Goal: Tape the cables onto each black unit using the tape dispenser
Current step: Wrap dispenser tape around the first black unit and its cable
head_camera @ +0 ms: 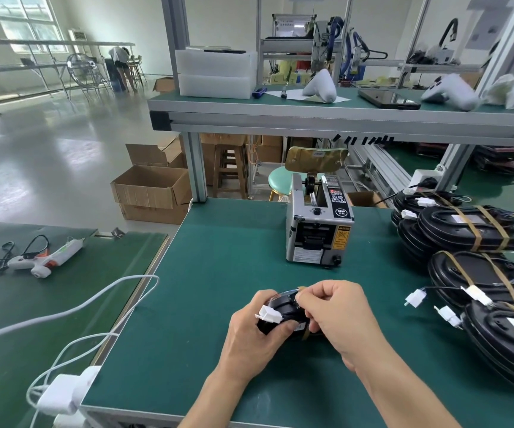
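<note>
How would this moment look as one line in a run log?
left hand: holds black unit | right hand: pinches tape | tape dispenser: untouched

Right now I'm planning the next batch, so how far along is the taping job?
Done: the stacked black units at the right already carry tan tape bands. In hand: the left hand grips one black unit while the right hand presses a strip of tape onto it. The tape dispenser stands behind. No untaped units are in view, so what's left can't be judged.

Open mat (218, 273) before tape dispenser (319, 230).
</note>
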The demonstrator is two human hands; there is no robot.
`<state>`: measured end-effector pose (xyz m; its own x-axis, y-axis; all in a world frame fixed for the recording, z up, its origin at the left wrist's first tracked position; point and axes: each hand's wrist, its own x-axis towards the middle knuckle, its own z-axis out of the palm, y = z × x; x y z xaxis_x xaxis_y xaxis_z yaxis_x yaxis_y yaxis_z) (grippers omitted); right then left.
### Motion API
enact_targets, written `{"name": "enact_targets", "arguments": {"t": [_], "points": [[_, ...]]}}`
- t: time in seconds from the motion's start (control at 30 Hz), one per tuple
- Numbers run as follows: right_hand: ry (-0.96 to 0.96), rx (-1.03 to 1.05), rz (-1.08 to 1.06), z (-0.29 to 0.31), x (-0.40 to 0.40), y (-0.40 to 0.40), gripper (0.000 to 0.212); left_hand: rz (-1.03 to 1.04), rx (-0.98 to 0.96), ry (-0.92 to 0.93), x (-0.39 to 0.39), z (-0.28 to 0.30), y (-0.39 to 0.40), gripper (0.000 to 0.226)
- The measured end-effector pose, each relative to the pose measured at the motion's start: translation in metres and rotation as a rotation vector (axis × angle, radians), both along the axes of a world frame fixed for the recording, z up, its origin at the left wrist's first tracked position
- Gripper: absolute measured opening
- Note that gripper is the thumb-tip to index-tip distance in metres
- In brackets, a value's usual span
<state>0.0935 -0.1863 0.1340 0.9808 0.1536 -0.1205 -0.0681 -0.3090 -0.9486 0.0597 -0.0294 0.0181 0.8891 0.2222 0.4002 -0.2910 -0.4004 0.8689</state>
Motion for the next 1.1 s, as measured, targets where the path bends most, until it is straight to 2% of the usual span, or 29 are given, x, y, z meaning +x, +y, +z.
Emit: {"name": "enact_targets", "arguments": {"t": [0.2,0.7,1.1], "points": [[-0.058,-0.037,-0.023,-0.001,-0.003,0.003,0.026,0.015,0.006,-0.003,-0.001,0.0,-0.001,0.037],[-0.152,-0.329,-0.106,-0.003,-0.007,0.01,0.019,0.05,0.035,0.005,-0.002,-0.001,-0.004,0.04],[-0.2,-0.442,-0.116,0.001,-0.008,0.013,0.018,0.076,0.08,-0.024,-0.002,-0.001,-0.004,0.042]]}}
